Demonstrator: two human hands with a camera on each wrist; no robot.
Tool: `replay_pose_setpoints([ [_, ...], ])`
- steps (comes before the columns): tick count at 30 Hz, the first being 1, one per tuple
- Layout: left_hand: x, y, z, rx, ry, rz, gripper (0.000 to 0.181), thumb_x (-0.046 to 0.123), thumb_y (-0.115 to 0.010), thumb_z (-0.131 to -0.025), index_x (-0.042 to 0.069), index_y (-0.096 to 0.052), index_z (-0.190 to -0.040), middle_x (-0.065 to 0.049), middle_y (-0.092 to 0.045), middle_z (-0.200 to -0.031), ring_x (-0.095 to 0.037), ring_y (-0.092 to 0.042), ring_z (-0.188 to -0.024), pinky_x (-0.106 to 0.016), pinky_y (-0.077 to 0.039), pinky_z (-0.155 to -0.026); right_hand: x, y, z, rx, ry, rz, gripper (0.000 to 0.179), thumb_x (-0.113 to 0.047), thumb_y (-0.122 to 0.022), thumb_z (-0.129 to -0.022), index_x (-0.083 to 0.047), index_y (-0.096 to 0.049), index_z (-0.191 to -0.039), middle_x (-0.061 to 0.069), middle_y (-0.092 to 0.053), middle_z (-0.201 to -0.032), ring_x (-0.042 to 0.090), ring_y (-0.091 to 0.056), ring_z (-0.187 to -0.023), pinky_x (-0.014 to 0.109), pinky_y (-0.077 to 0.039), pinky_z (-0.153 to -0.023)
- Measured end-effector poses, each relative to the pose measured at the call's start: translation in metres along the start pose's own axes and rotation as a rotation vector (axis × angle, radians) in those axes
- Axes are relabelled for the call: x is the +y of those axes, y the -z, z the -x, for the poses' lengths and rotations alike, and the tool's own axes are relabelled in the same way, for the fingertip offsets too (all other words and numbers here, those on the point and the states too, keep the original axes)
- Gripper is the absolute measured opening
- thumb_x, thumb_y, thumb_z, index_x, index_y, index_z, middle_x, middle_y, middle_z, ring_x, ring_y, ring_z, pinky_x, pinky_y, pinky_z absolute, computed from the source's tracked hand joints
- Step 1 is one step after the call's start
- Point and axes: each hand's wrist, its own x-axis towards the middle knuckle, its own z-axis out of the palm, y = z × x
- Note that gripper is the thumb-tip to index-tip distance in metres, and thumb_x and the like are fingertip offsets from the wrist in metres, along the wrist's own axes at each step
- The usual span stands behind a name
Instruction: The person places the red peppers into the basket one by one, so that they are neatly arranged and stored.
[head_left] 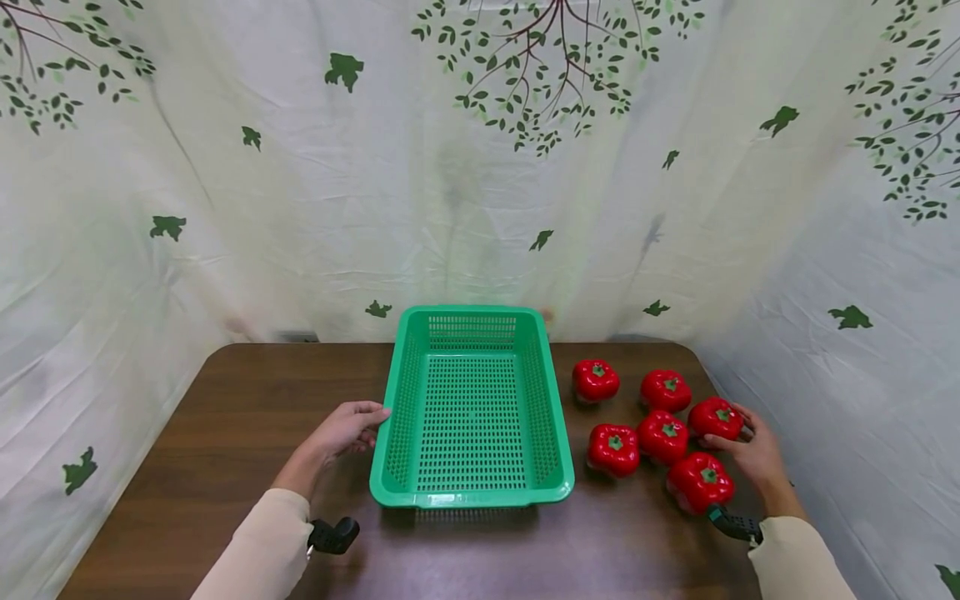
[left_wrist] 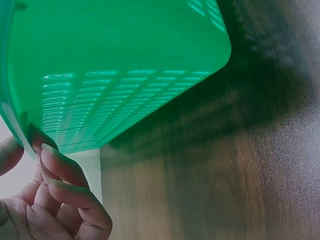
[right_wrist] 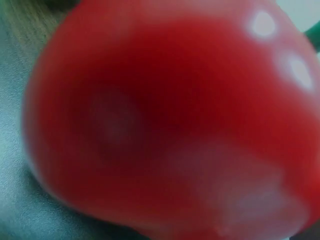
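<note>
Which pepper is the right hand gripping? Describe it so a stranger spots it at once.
On the brown table, find the green basket. To its right sit six glossy red peppers with green stems. Take the rightmost pepper, the only one gripped by the right hand.

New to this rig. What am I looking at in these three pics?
No robot: the left hand and right hand are a person's own, bare. The widest picture comes from a camera on the head, looking forward and down. The other two come from the left wrist camera and right wrist camera, each watching that hand's work. On the brown table are an empty green basket and, to its right, six red peppers. The left hand pinches the basket's left rim; the right hand grips the rightmost pepper. One blurred pepper nearly fills the right wrist picture; which one, I can't tell.
</note>
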Motion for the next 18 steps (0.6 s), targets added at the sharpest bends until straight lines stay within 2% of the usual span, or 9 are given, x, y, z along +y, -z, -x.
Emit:
replay_pose_setpoints([
  [8, 0.0025, -0.0013, 0.0013, -0.003, 0.002, -0.034, 0.038, 0.028, -0.051, -0.101, -0.006, -0.059, -0.117, -0.005, -0.066, -0.084, -0.017, -0.059, -0.068, -0.030, -0.048, -0.064, 0.0024, 0.0020, 0.0005, -0.001, -0.004, -0.005, 0.091, -0.023, -0.071, -0.088, 0.000, -0.010, -0.151, 0.033, -0.016, -0.150, 0.054, -0.021, -0.133, 0.065, -0.037, -0.098],
  [18, 0.0061, -0.0004, 0.0031, -0.028, 0.042, 0.009, 0.041, 0.028, -0.051, -0.101, -0.007, -0.053, -0.123, -0.006, -0.067, -0.086, -0.012, -0.060, -0.059, -0.024, -0.053, -0.057, 0.0038, 0.0032, -0.0008, 0.003, -0.010, 0.008, 0.093, -0.024, -0.073, -0.087, 0.000, -0.010, -0.152, 0.032, -0.016, -0.150, 0.054, -0.021, -0.132, 0.064, -0.039, -0.096],
])
